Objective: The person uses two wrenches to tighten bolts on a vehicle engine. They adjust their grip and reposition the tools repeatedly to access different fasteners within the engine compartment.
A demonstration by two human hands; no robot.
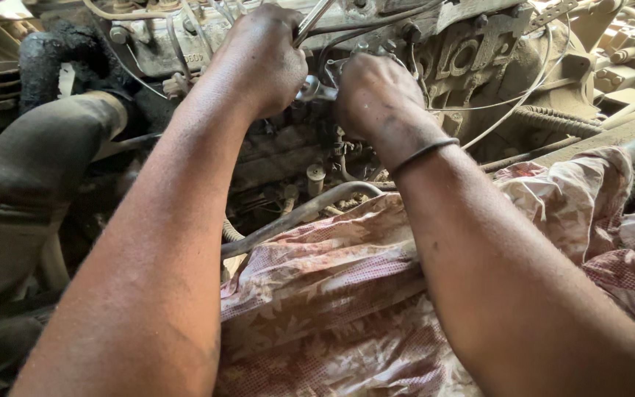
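grimy engine block (472,55) is basically the support here, a crumpled red-and-white patterned cloth (347,294) draped right over its near edge, bent metal pipe (295,217) alongside.

A slim, bright steel spanner (311,22) slants up and to the right out of a closed fist, its shaft shiny against the grime. Its lower end, a silvery jaw head (316,91), sits low between the two fists, set on a small fitting on the dusty, oil-blackened engine block (472,51).
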